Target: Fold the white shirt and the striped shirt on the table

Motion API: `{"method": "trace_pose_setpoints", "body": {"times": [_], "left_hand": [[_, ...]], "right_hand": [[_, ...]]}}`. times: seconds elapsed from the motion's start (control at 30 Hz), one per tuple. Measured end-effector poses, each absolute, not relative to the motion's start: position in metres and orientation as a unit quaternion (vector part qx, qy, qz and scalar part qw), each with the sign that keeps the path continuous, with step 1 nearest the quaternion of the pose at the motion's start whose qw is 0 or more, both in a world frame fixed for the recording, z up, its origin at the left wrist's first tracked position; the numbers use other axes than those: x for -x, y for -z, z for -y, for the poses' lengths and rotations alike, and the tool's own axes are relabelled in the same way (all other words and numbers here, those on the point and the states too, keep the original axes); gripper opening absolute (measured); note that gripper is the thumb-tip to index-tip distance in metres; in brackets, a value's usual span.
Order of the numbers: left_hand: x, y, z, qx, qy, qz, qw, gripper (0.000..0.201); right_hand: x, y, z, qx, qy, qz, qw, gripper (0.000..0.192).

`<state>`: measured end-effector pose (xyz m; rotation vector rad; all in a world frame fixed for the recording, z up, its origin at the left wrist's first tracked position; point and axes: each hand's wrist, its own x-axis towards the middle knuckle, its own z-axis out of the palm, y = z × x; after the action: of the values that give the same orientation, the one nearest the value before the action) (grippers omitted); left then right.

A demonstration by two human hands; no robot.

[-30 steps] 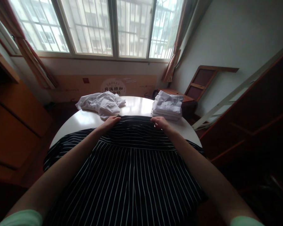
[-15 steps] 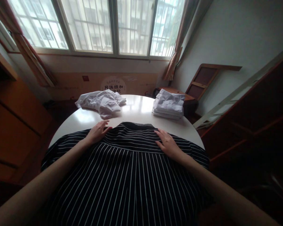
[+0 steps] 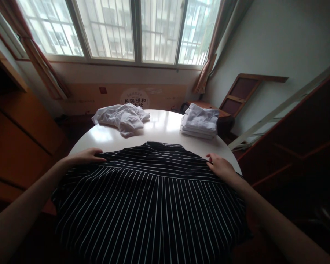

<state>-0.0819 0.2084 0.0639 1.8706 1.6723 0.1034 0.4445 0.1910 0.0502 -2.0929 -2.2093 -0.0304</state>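
Head view: small room w/ a wide barred window [image 3: 110, 31] along the far wall, reddish curtains at both ends, wooden cabinets left and right. A round white table [image 3: 159, 126] fills the middle, glossy, catching window light. Behind it a cardboard panel [image 3: 134, 97] w/ printed characters leans under the sill.

On the table's near half lies a black shirt w/ thin white stripes [image 3: 151, 198], spread flat, back up, collar end toward the window, lower part hanging over the near edge. Left hand [image 3: 85, 157] rests palm-down at the shirt's left shoulder, fingers flat and stretched out, pinching nothing as far as I can see. Right hand [image 3: 221, 167] lies on the right shoulder, fingers slightly curled on the cloth; can't tell if it nips a fold or just presses.

Far left of the tabletop: a crumpled white shirt [image 3: 121, 118], loose heap, well apart from the striped one. Far right: a neat stack of folded white shirts [image 3: 199, 124] near the rim.
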Motion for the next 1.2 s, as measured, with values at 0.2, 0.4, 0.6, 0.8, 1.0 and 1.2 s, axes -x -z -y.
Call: {"method": "trace_pose_setpoints", "body": {"times": [0.2,0.4,0.6,0.8,1.0,1.2], "left_hand": [[0.089,-0.066,-0.209,-0.710,-0.070,-0.658,0.243,0.047],[0.086,-0.060,-0.217,-0.694,-0.123,-0.687,0.178,0.049],[0.084,-0.055,-0.234,-0.629,-0.125,-0.766,0.033,0.046],[0.069,-0.049,-0.246,-0.655,-0.154,-0.737,-0.059,0.040],[0.098,-0.056,-0.215,-0.655,-0.243,-0.714,-0.052,0.058],[0.145,-0.064,-0.144,-0.584,-0.140,-0.790,0.125,0.076]], "right_hand": [[-0.441,-0.060,-0.211,0.700,0.017,0.714,0.008,0.017],[-0.413,-0.060,-0.248,0.747,0.035,0.664,0.008,0.025],[-0.391,-0.062,-0.282,0.767,0.048,0.632,0.105,0.030],[-0.379,-0.050,-0.280,0.749,0.029,0.656,0.088,0.049],[-0.377,-0.021,-0.265,0.696,0.080,0.706,0.100,0.050],[-0.377,-0.019,-0.263,0.700,0.100,0.700,0.097,0.047]]}}
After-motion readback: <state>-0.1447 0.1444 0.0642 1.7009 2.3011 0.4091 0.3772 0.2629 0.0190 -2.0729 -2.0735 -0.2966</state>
